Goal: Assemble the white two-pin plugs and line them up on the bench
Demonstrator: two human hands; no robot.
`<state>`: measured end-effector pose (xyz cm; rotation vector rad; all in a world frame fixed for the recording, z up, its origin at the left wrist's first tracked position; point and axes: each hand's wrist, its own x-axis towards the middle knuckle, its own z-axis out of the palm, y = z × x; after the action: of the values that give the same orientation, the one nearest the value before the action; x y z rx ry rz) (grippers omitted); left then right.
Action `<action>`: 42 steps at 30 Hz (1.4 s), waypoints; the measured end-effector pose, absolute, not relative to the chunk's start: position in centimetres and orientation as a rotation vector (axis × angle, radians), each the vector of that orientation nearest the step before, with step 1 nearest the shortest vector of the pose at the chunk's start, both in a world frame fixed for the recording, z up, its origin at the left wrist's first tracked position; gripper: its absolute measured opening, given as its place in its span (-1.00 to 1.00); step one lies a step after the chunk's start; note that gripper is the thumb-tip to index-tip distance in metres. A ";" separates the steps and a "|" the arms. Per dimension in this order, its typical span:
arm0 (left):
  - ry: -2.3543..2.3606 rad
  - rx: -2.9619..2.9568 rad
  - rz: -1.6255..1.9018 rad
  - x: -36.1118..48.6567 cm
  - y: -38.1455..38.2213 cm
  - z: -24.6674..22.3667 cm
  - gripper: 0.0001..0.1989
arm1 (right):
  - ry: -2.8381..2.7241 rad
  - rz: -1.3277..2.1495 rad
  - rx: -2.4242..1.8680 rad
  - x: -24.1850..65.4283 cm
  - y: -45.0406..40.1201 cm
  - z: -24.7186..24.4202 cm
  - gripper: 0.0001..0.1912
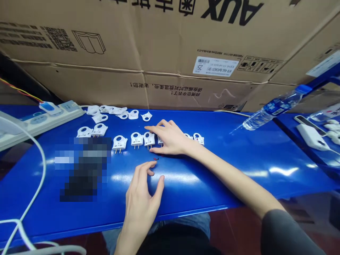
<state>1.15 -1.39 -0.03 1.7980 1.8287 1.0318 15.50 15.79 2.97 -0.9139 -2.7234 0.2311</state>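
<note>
My right hand (171,138) reaches across a row of white two-pin plugs with ring-shaped tops. Its thumb and index finger are apart, on either side of one plug (149,139); whether they touch it I cannot tell. Another plug (160,140) is partly hidden under the hand, and a further plug (198,138) lies by the wrist. Left of the hand are two more plugs, one (137,139) close by and one (119,142) farther off. My left hand (142,193) is open and low over the table, its index fingertip beside a small red and black piece (156,159).
White ring-topped covers (133,114) lie at the back of the blue table (212,184). A power strip (39,122) and white cable (39,184) are left, beside a blurred dark object (87,170). A water bottle (276,106) lies right. A cardboard box (164,53) stands behind.
</note>
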 end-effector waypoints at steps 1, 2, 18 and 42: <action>1.830 1.797 1.034 1.1 -1.4 -0.1 -0.67 | -2.724 0.231 -0.912 15.5 15.7 3.0 -0.22; 1.830 1.794 1.036 1.1 -1.3 -0.1 -0.67 | -2.727 0.229 -0.908 15.5 15.6 3.0 -0.24; 1.828 1.740 0.994 1.2 -1.4 0.2 -0.66 | -2.763 0.282 -0.864 14.7 15.9 2.7 -0.22; 1.838 1.745 1.097 0.7 -1.2 0.1 -0.77 | -2.799 0.187 -0.701 19.7 8.3 2.0 -0.03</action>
<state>0.72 -1.24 0.09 1.7448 1.8382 1.0965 19.70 8.27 2.05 -0.7012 -2.7987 0.1871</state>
